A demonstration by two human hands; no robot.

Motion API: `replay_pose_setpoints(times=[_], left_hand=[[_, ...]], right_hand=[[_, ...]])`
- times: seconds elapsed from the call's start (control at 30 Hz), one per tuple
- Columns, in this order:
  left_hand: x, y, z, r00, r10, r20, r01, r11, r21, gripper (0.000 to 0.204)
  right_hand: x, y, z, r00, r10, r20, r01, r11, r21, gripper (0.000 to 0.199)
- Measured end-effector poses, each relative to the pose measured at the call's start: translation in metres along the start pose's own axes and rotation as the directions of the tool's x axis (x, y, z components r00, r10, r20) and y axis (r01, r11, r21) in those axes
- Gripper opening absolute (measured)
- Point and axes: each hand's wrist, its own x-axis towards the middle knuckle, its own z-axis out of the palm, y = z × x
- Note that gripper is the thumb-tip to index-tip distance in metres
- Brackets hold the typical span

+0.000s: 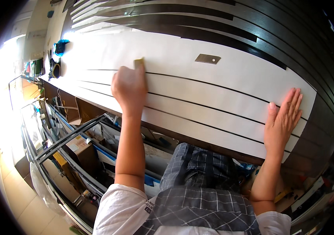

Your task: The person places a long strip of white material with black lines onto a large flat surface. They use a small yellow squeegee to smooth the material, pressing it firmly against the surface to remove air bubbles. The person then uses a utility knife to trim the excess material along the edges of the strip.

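A long white sheet [182, 121] with several thin black lines running along it lies across the table. My left hand [129, 88] is closed around a flat yellow-brown scraper-like piece [138, 62], held on edge over the sheet. Motion smears this hand, so its exact grip and the piece's full shape are hard to make out. Near the sheet's right end, my right hand [283, 117] lies flat, fingers stretched out across the lines, holding nothing. A loose metal knife blade [206, 58] with a small hole rests on the sheet between and beyond my hands.
Several dark strips [198, 32] lie along the sheet's far edge, on a dark grooved tabletop [292, 27]. A black roll of tape [55, 70] and a blue item [60, 47] sit at the left end. Below the near edge stands a metal-framed rack [76, 133] with boxes and boards.
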Motion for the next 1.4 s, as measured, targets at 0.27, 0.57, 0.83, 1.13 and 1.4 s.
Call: replay_pose_setpoints(times=[0.27,0.57,0.83,1.13,1.4], left_hand=[[-0.023,0.036,0.008,0.943,0.327,0.066,-0.325,0.945,-0.040,0.031],[-0.019,0.024,-0.003,0.998,0.047,-0.049,-0.061,0.940,-0.337,0.030],[0.006,-0.004,-0.005,0.996,0.089,-0.022,-0.083,0.977,0.197,0.036],[-0.014,0.031,0.002,0.966,0.237,0.101,-0.233,0.971,-0.046,0.031],[-0.013,0.019,-0.002,0.988,0.155,0.008,-0.151,0.970,-0.189,0.030]], right_hand=[[0.000,-0.002,0.000,1.000,0.004,0.007,-0.005,1.000,0.014,0.068],[0.002,-0.004,-0.002,1.000,0.010,0.020,-0.011,1.000,0.023,0.068],[0.002,-0.001,-0.003,0.999,0.007,0.031,-0.007,1.000,0.008,0.066],[0.004,0.000,-0.001,1.000,0.005,0.019,-0.005,1.000,0.004,0.066],[0.002,-0.001,0.001,1.000,-0.006,0.005,0.006,1.000,0.011,0.066]])
